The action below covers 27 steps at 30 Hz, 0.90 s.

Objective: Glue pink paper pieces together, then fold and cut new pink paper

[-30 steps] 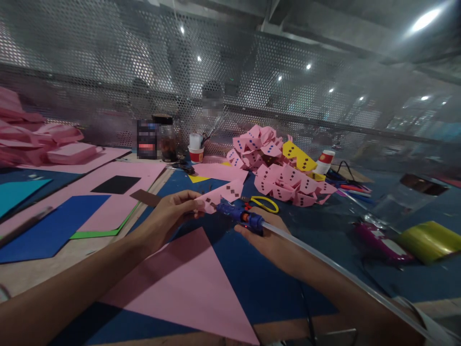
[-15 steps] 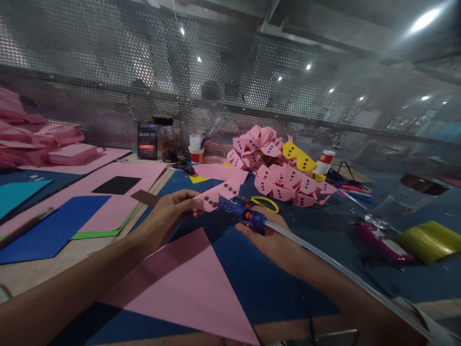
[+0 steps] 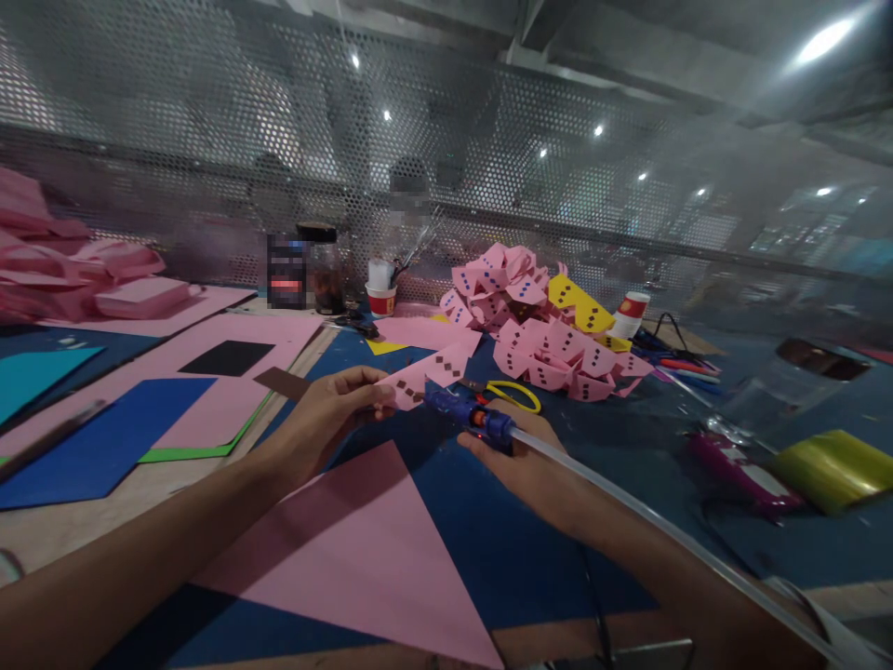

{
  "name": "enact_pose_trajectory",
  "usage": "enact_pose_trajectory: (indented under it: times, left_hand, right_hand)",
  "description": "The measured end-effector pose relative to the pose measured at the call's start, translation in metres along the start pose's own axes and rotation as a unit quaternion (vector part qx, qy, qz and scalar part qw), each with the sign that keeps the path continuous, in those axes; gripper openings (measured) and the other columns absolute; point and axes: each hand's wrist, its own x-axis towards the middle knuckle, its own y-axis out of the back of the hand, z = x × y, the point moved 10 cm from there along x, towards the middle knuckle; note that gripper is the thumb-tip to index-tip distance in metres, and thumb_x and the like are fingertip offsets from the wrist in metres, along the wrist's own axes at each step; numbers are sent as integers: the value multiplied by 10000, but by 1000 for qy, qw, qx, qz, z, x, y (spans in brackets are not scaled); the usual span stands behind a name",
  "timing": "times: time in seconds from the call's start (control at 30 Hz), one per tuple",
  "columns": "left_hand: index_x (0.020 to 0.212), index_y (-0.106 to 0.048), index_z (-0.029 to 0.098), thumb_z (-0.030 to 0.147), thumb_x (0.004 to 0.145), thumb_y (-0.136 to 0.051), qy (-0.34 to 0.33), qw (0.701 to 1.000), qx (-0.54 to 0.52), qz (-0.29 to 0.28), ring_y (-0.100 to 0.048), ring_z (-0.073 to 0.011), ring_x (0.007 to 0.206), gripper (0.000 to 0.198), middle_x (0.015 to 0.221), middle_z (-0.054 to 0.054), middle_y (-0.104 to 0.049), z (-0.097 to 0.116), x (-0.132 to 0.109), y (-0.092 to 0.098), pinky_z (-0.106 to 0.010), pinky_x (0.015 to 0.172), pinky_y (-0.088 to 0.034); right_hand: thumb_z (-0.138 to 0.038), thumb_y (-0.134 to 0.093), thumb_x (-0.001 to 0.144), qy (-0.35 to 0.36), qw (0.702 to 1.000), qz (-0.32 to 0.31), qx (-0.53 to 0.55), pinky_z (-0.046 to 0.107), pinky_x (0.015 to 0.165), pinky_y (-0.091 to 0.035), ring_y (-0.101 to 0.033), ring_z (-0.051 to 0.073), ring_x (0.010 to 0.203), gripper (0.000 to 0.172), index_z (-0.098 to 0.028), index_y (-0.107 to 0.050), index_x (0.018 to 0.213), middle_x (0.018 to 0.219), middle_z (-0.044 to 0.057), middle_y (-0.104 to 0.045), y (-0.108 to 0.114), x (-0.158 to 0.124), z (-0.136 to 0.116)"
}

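Between the thumb and fingers of my left hand [image 3: 353, 400] is the end of a pink paper strip [image 3: 446, 365] marked with dark diamond shapes. My right hand [image 3: 520, 447] is wrapped around a blue glue gun [image 3: 460, 406], from whose back runs a long clear glue stick [image 3: 628, 498]. The gun's tip points left and is right by the strip; whether it touches cannot be made out. Behind the gun lie yellow-handled scissors [image 3: 514, 395]. A large pink sheet [image 3: 369, 540] lies below both hands on the blue mat [image 3: 481, 530].
Pink folded pieces with diamond marks [image 3: 551, 358] are heaped beyond my hands. Blue paper [image 3: 118, 442] and a black piece [image 3: 227, 357] lie at left. Paper cups [image 3: 380, 300], a jar [image 3: 326, 279] and pens [image 3: 687, 370] stand or lie farther back. A yellow roll [image 3: 837, 470] sits at right.
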Motion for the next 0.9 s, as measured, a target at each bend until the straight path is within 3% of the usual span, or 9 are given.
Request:
enact_pose_trajectory:
  times: [0.9]
  left_hand:
    - [755,-725,178,357,654,-937,2,1000,-19,3,-599,-126,732,295,774,-7,-677,1,0,0,-226,729,-505]
  right_hand:
    - [-388,-705,937,7,999,11,-33,335,830,-566,-709,220,907,171,-253,-721,1042,997,27,-760,4,1,-8]
